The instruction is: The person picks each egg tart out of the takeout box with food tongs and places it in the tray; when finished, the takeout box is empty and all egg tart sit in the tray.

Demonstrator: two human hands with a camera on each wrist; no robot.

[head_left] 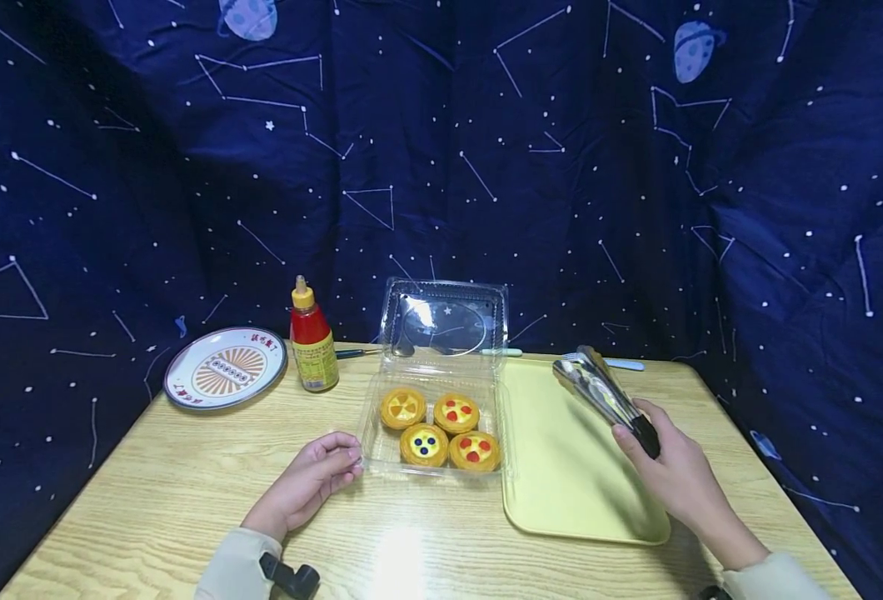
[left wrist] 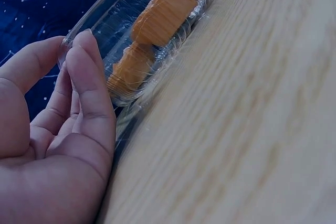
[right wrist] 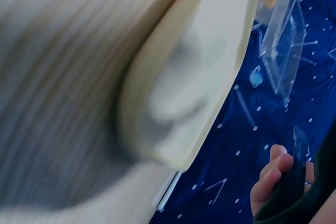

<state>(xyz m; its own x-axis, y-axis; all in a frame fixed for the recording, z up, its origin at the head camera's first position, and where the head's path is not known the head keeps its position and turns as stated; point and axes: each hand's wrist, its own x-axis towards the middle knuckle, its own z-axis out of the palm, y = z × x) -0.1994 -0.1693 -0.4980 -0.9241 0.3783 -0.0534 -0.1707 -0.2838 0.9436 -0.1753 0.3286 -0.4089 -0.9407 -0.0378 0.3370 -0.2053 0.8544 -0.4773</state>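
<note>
My left hand [head_left: 306, 483] pinches the near left corner of a clear plastic clamshell box [head_left: 432, 472], its thumb and fingertips on the rim; the left wrist view shows this hand [left wrist: 68, 114] close up. The box's lid [head_left: 444, 354] stands raised at the back. Inside sit several tarts: one with orange pieces [head_left: 402, 408], one with blue berries [head_left: 423, 445] and two with red pieces, one of them nearer [head_left: 475, 451]. My right hand [head_left: 674, 475] grips metal tongs [head_left: 599, 392] by their black handle, above a pale yellow tray [head_left: 561, 500]. Nothing shows between the tong tips.
A patterned plate [head_left: 226, 367] lies at the table's back left. Beside it stands a red squeeze bottle [head_left: 312, 342] with a yellow cap. Behind the box and tray lie a dark-handled spoon [head_left: 359, 352], a pale green handle [head_left: 511, 352] and a blue-handled fork [head_left: 625, 364].
</note>
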